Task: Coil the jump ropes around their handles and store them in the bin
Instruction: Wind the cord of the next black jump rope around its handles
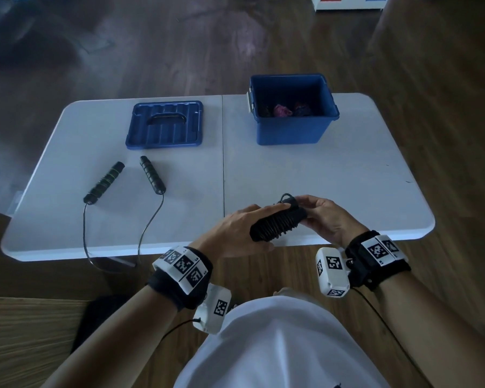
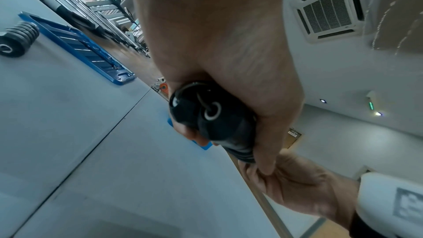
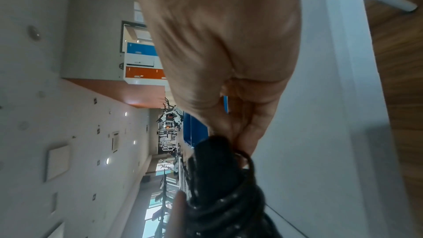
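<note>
Coiled jump rope [image 1: 277, 219], black, cord wound around its paired handles: held above the near edge of the white counter [image 1: 319, 177], the left hand [image 1: 235, 233] with fingers wrapped along one end, the right hand [image 1: 324, 217] with fingers pinching the other end. Second jump rope [image 1: 123, 189], uncoiled: handles lying apart on the counter's left half, cord looping over the near edge. Blue bin [image 1: 291, 110], open, at the far right with dim contents; blue lid [image 1: 164, 124] flat to its left.

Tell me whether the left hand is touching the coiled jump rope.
Touching. In the left wrist view the left hand wraps round the coiled jump rope, fingers pressed on its handles; the head view shows the same grip.
</note>
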